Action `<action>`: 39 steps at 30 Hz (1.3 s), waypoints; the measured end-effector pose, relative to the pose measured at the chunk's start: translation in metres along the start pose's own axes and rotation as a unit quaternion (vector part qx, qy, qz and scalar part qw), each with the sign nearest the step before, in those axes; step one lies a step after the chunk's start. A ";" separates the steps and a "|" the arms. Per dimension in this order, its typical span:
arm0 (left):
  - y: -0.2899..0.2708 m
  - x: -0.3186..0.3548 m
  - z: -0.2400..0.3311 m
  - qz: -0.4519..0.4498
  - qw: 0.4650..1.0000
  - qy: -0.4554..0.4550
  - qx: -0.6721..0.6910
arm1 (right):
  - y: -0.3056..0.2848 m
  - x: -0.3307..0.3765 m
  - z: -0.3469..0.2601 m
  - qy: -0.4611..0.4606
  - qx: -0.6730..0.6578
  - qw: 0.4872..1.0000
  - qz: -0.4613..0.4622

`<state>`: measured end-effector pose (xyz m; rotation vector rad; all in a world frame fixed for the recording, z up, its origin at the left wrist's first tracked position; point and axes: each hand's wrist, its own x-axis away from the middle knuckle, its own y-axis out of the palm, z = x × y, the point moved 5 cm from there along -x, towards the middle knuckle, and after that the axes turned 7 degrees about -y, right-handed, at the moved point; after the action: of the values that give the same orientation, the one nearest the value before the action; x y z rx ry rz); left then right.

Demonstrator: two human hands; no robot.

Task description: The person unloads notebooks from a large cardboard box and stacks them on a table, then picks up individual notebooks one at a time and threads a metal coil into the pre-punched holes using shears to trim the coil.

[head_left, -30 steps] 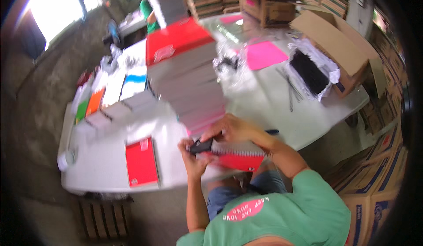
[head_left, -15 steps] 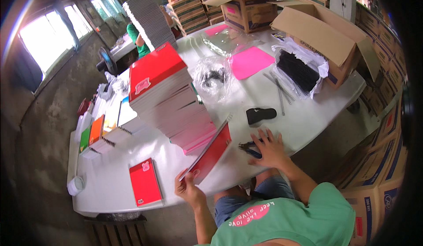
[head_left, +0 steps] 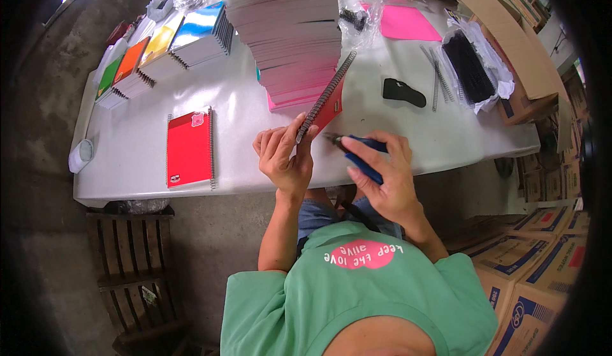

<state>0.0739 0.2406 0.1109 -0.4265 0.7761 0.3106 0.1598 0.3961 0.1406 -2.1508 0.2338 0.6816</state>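
Since half a second ago our right hand (head_left: 386,171) has lifted the blue-handled pliers (head_left: 357,152) off the white table (head_left: 140,113) and brought them to the red spiral notebook (head_left: 325,101), which our left hand (head_left: 284,155) now clamps upright at frame centre, before the tall notebook stack (head_left: 290,30). We judge the pliers' tip should meet the coil's lower end squarely while we steady the notebook.

The left hand (head_left: 285,158) rose from the table edge and tipped the red notebook (head_left: 326,101) up on its spiral. The right hand (head_left: 382,171) left the table, picked up blue-handled pliers (head_left: 357,152) and brought them to the spiral's lower end.
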 end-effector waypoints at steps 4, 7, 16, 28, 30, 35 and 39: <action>-0.002 -0.002 0.000 -0.001 1.000 0.021 -0.007 | 0.006 -0.012 -0.010 -0.041 0.038 0.998 -0.001; 0.000 0.001 -0.002 -0.008 1.000 0.014 -0.001 | 0.010 -0.015 -0.010 -0.043 0.038 0.998 -0.022; -0.005 0.010 -0.002 0.047 0.998 0.044 -0.007 | 0.044 0.003 0.007 0.248 -0.637 0.697 -0.216; -0.138 0.023 -0.094 0.245 0.874 -0.328 0.261 | 0.065 0.039 0.105 0.075 0.233 0.953 -0.181; -0.157 0.024 -0.105 0.298 0.822 -0.338 0.347 | 0.074 0.030 0.108 0.048 0.259 0.954 -0.142; -0.175 0.029 -0.144 0.380 0.736 -0.339 0.445 | 0.157 -0.078 0.000 -0.024 -0.229 0.965 -0.123; -0.176 0.016 -0.164 0.378 0.731 -0.379 0.423 | 0.249 -0.150 -0.033 0.108 -0.694 0.703 -0.116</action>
<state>0.0592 0.0106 0.0395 0.9037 0.1617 0.7798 -0.0493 0.2046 0.0707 -3.6138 -0.6810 0.4401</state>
